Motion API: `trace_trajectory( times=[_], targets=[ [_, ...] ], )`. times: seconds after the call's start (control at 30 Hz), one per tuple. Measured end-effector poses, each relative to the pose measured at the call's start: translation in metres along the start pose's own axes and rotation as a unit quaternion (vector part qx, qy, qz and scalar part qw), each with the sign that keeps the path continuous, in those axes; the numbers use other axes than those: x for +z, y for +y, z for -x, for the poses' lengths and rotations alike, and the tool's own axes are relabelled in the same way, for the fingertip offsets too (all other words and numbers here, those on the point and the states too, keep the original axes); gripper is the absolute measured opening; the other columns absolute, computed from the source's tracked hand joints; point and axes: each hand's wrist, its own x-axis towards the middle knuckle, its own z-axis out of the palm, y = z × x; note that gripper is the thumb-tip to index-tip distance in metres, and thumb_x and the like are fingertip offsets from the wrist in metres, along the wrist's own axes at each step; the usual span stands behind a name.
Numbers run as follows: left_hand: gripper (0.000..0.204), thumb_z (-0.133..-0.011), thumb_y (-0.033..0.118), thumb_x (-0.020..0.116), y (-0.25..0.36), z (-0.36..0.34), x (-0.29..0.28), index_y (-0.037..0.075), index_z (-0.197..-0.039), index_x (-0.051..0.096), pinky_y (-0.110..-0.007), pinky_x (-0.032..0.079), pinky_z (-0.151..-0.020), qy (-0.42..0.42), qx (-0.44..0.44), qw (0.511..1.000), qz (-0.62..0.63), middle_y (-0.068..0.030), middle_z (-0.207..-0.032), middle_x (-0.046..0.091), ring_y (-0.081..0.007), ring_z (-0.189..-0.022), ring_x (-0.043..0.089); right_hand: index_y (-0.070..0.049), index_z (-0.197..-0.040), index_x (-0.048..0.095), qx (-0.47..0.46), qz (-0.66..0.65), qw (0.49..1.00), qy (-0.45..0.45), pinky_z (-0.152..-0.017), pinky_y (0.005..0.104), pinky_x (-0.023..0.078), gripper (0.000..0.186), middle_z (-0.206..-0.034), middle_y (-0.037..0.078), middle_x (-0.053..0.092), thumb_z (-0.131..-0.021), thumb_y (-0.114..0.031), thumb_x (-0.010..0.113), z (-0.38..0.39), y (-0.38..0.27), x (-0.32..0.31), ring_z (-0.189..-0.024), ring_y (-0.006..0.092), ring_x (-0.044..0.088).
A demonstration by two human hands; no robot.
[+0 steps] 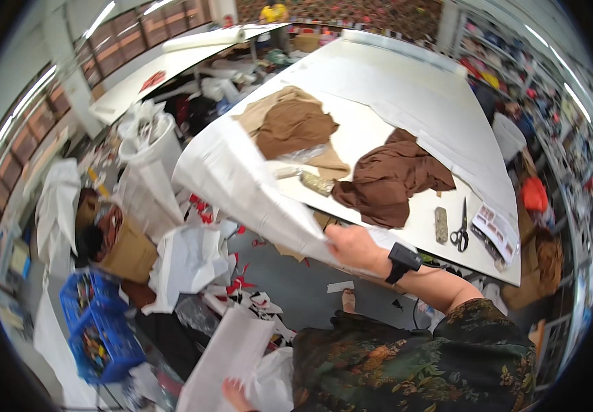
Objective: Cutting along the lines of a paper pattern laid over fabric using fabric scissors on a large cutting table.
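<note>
My right hand (353, 246), with a black device strapped at its wrist, is closed around the edge of a large white paper sheet (241, 182). The sheet hangs in a curve over the near left side of the white table (417, 237). At the bottom edge my left hand (236, 395) shows only in part, its fingers apart against another white sheet (231, 350). On the table beyond my right hand lie a dark brown cloth (396, 178) and a lighter brown cloth (296, 127) over beige fabric.
Black scissors (460, 226), a speckled block (441, 225) and a printed sheet (496, 230) lie on the table's right. Blue crates (101, 326), a cardboard box (128, 254) and a white bin (149, 137) stand at left. Scraps litter the floor. Someone in yellow (274, 12) is far back.
</note>
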Motion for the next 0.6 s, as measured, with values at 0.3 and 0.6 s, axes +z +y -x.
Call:
trace_trajectory(
  times=[0.3, 0.6],
  targets=[
    [0.079, -0.098, 0.062, 0.047, 0.166, 0.054, 0.478, 0.014, -0.155, 0.021, -0.055, 0.029, -0.112, -0.277, -0.01, 0.95, -0.143, -0.0182, -0.153, 0.032, -0.0345, -0.141, 0.035, -0.006, -0.09, 0.053, 0.069, -0.096, 0.985, 0.123, -0.052, 0.0423, 0.046, 0.016, -0.066, 0.014, 0.058, -0.089, -0.016, 0.066, -0.028, 0.059, -0.112, -0.061, 0.0347, 0.061],
    [0.08, -0.098, 0.062, 0.037, 0.258, 0.088, 0.629, 0.004, -0.152, 0.031, -0.048, 0.029, -0.116, -0.408, -0.075, 0.853, 0.316, -0.0156, -0.155, 0.034, -0.0335, -0.14, 0.036, -0.005, -0.092, 0.05, 0.108, -0.085, 0.971, 0.195, -0.056, 0.0417, 0.048, 0.017, -0.069, 0.014, 0.06, -0.09, -0.017, 0.062, -0.062, 0.208, -0.243, -0.066, 0.0342, 0.062]
  ],
)
